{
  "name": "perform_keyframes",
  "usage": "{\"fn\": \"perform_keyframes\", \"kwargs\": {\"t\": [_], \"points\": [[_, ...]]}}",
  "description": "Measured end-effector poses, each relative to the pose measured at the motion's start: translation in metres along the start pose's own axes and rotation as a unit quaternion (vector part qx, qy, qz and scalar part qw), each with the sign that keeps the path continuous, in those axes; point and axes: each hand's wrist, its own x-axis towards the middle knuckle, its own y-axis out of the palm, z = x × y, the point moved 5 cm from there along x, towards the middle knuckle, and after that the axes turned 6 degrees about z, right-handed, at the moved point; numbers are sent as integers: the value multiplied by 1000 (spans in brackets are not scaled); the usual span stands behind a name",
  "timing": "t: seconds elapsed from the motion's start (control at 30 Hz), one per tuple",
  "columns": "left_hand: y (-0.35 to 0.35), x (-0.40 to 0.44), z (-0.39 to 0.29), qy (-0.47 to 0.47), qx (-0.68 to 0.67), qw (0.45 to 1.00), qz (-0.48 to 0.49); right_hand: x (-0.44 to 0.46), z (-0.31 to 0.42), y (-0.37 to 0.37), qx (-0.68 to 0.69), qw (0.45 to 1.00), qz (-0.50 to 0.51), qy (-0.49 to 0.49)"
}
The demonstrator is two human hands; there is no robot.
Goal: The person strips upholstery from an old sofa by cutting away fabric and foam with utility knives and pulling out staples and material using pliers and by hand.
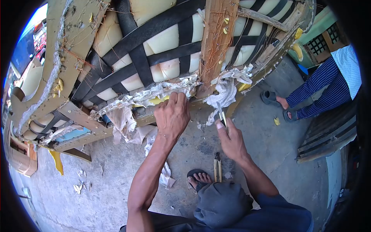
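Observation:
An upholstered seat frame (216,46) lies with its underside exposed, black webbing straps (164,57) woven over pale foam (162,41). Along its near rail runs a ragged strip of torn fabric (148,91). My left hand (172,114) is closed on this strip, knuckles up; its fingertips are hidden. In my right hand (232,139) is a slim tool with a pale handle and narrow metal tip (221,111); its exact kind is unclear. The tip points at a bunched grey-white cloth (225,92) hanging from the rail.
Pincers with pale handles (217,168) lie on the concrete floor by my sandalled foot (199,178). Fabric scraps (79,187) litter the floor. At right stands another person in striped trousers (317,87), near a dark slatted piece (328,133). Loose fabric (123,120) dangles from the rail.

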Motion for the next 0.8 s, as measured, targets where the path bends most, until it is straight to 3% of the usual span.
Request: {"fn": "perform_keyframes", "kwargs": {"t": [0.1, 0.3, 0.37, 0.43, 0.5, 0.57, 0.63, 0.7, 0.73, 0.8], "points": [[6, -4, -2, -70, -47, 996, -28, 21, 0, 4, 30, 999, 15, -11], [1, 0, 1, -99, -103, 989, 26, -3, -8, 43, 126, 990, 62, 20], [-1, 1, 0, -94, -103, 990, 27, -10, -23, 52, 56, 997, 52, 6], [-1, 1, -1, -87, -105, 990, 26, -12, -33, 49, 87, 995, 39, 24], [2, 0, 0, -130, -166, 977, 19, -14, -45, 40, 43, 997, 57, 39], [7, -2, 2, -134, -183, 974, 14, -13, -83, 42, 19, 993, 82, 81], [12, -2, 1, -137, -201, 970, 4, -18, -148, 55, -171, 960, 154, 157], [13, -5, 3, -160, -230, 960, 1, -21, -221, 58, -126, 949, 126, 259], [12, -5, 2, -157, -229, 961, 0, -22, -246, 57, -124, 950, 126, 257], [11, -6, 1, -152, -216, 965, -2, -31, -268, 46, -239, 933, 32, 266]]}}
